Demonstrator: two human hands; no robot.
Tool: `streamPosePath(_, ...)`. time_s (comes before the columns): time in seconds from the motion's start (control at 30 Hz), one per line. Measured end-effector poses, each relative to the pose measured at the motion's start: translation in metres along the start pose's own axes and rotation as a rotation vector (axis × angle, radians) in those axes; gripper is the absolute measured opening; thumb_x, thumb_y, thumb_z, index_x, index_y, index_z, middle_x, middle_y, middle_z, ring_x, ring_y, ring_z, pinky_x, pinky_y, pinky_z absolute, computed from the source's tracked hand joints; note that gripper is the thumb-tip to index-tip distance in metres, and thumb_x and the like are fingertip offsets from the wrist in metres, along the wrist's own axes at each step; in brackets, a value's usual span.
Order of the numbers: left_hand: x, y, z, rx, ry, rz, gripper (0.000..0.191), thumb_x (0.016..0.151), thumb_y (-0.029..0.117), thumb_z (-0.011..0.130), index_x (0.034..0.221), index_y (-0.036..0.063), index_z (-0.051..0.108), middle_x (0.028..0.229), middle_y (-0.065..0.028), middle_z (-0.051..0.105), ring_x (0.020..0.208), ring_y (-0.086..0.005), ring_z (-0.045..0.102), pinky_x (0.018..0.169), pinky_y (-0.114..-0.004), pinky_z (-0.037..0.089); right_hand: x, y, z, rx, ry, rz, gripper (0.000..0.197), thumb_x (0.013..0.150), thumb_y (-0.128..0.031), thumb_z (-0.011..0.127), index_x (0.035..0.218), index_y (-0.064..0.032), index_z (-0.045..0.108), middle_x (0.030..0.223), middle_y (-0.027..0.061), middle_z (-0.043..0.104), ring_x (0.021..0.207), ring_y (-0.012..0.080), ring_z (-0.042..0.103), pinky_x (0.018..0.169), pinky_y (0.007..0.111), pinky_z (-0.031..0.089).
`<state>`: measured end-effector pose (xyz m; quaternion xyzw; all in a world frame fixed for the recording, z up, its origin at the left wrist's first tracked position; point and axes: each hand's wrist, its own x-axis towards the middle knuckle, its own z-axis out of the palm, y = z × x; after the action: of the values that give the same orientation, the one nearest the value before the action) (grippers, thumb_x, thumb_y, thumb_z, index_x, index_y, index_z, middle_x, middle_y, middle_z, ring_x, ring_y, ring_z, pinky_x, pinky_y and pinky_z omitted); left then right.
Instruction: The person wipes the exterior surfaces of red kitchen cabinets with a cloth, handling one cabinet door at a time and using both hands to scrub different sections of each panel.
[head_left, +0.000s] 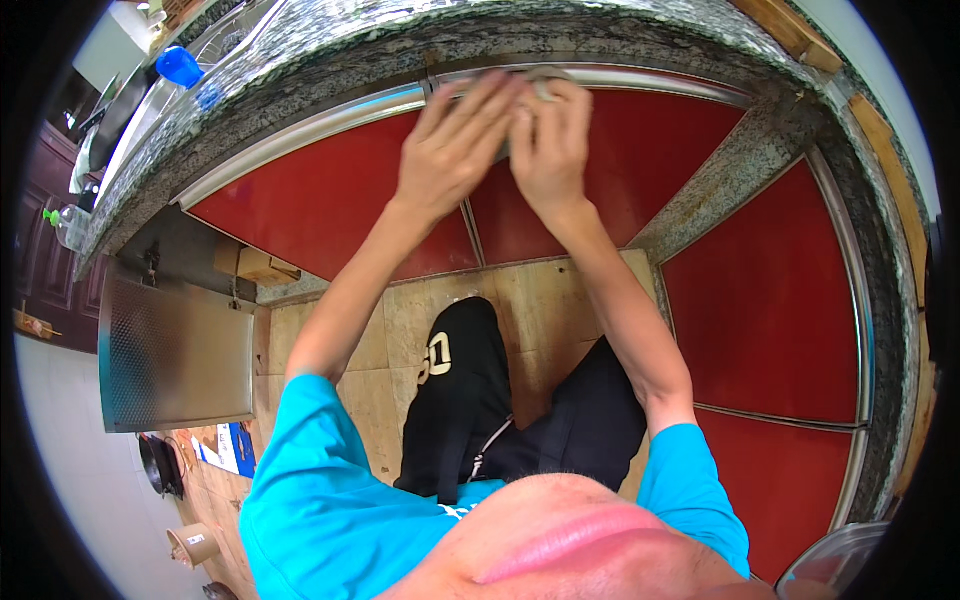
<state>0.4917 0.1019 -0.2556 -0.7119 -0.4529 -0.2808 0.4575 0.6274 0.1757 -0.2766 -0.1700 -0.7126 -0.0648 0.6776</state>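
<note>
Both my hands are raised to the top edge of the red cabinet doors, just under the granite countertop (315, 52). A greyish cloth (550, 73) is bunched in my right hand (551, 142), with its fingers curled over it against the metal trim. Close beside it, my left hand (454, 154) has its fingers stretched towards the same trim; they are blurred. Whether the left fingers grip the cloth cannot be made out. Behind the hands are the left red door (322, 187) and the right red door (637, 165), both closed.
To the left, a cabinet door with a textured panel (180, 352) hangs open, with a cardboard box (266, 266) inside. A blue object (178, 67) and a pump bottle (73, 225) are on the counter. More red doors (765, 300) line the right. A paper tub (191, 545) lies on the floor.
</note>
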Motion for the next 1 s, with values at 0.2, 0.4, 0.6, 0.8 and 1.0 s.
streamPosePath(0.2,-0.015,0.017,-0.003,0.136,-0.059,-0.125,0.035,0.09,0.003,0.057,0.123,0.0017,0.069,0.144,-0.0113,0.059,0.138,-0.0265,0.053,0.118,-0.047,0.03,-0.007,0.019,0.021,0.17,-0.019,-0.176,0.027,0.082,0.003,0.073,0.108,0.0003,0.069,0.115,0.0162,0.053,0.098,0.0325,0.059,0.074,0.037,0.051)
streamPosePath(0.4,-0.027,0.057,0.024,0.05,-0.045,-0.212,0.041,0.087,0.003,0.059,0.128,-0.0032,0.065,0.148,-0.0176,0.054,0.14,-0.0323,0.048,0.116,-0.046,0.037,-0.003,0.036,0.003,0.116,-0.054,-0.255,0.031,0.08,-0.005,0.075,0.111,-0.0044,0.071,0.113,0.0131,0.055,0.098,0.0321,0.06,0.078,0.039,0.052)
streamPosePath(0.6,0.049,0.111,0.072,-0.223,0.013,-0.077,0.039,0.088,0.007,0.058,0.126,0.0005,0.066,0.14,-0.0131,0.06,0.133,-0.0268,0.055,0.111,-0.042,0.043,-0.014,0.121,-0.075,-0.091,0.093,-0.089,0.02,0.085,-0.001,0.07,0.105,-0.0053,0.073,0.115,0.0139,0.054,0.102,0.0322,0.059,0.086,0.039,0.05)
streamPosePath(0.8,0.132,0.178,0.135,-0.336,0.277,-0.034,0.04,0.083,0.009,0.063,0.122,0.0047,0.068,0.14,-0.0034,0.062,0.126,-0.0202,0.059,0.107,-0.038,0.046,0.006,0.171,-0.139,-0.171,0.285,0.149,0.015,0.091,0.0,0.064,0.103,-0.003,0.072,0.116,0.0147,0.054,0.094,0.0275,0.064,0.078,0.037,0.053)
streamPosePath(1.0,0.057,0.172,0.134,-0.225,0.018,0.08,0.045,0.086,0.012,0.061,0.131,0.0059,0.064,0.145,-0.005,0.058,0.124,-0.0176,0.06,0.106,-0.035,0.046,-0.071,0.164,-0.133,-0.155,0.105,0.206,0.016,0.088,0.004,0.066,0.103,0.0001,0.07,0.111,0.0199,0.056,0.098,0.0332,0.063,0.077,0.041,0.054)
